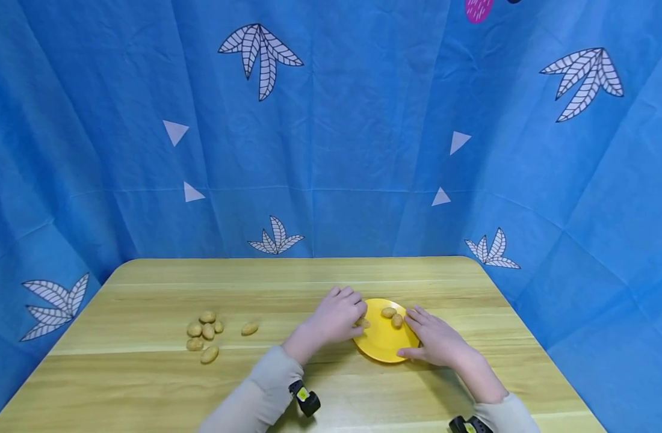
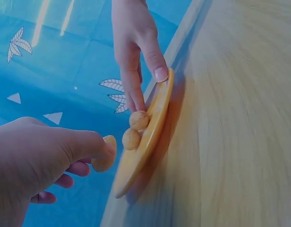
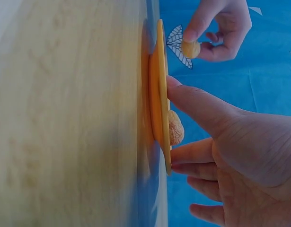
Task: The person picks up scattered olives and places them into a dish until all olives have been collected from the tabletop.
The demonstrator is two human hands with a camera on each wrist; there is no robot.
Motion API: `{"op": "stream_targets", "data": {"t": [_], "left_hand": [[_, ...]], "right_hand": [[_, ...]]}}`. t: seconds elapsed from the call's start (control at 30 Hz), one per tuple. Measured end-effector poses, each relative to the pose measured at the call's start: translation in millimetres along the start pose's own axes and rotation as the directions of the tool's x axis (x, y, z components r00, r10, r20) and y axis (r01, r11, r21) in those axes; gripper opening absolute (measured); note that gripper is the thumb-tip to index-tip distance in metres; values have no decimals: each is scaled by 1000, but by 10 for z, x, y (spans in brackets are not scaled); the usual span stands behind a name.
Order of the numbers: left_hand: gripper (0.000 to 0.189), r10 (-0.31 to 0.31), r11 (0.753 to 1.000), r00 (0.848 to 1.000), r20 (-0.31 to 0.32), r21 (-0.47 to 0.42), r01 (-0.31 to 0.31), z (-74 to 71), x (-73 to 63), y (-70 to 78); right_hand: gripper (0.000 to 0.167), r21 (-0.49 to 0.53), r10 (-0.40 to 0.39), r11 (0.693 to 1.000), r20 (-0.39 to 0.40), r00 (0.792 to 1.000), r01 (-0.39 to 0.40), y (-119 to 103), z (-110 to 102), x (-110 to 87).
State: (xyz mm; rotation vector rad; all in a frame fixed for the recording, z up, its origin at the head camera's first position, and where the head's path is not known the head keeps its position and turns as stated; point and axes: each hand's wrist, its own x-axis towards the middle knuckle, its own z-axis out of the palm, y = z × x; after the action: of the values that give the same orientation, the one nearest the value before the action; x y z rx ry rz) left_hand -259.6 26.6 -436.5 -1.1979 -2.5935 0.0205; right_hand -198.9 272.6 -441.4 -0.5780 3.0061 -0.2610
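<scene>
My left hand (image 1: 336, 316) pinches a tan walnut (image 2: 105, 153) between thumb and fingers, over the left side of a yellow plate (image 1: 382, 346). Two walnuts lie on the plate towards its far right, a longish one (image 1: 388, 312) and one (image 1: 397, 320) beside it. At the plate's right edge rests my right hand (image 1: 436, 338), thumb and fingers spread and mostly straight. In the right wrist view its thumb touches the rim, and a wrinkled walnut (image 3: 176, 127) shows between thumb and fingers.
On the left of the wooden table (image 1: 120, 385) several walnuts (image 1: 208, 331) lie in a loose group. A single walnut (image 1: 250, 329) lies apart, to the right of them. A blue curtain (image 1: 331, 150) with leaf prints hangs behind the table.
</scene>
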Motion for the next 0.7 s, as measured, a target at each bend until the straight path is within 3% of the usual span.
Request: {"op": "stream_targets", "data": {"t": [0.4, 0.7], "left_hand": [[22, -70, 994, 997, 33, -81, 72, 175, 236, 42], [21, -100, 992, 994, 51, -75, 103, 256, 336, 69]], "right_hand": [[81, 4, -1, 1000, 4, 1000, 1, 6, -4, -8], [83, 1, -4, 1000, -2, 1000, 4, 8, 4, -8]]}}
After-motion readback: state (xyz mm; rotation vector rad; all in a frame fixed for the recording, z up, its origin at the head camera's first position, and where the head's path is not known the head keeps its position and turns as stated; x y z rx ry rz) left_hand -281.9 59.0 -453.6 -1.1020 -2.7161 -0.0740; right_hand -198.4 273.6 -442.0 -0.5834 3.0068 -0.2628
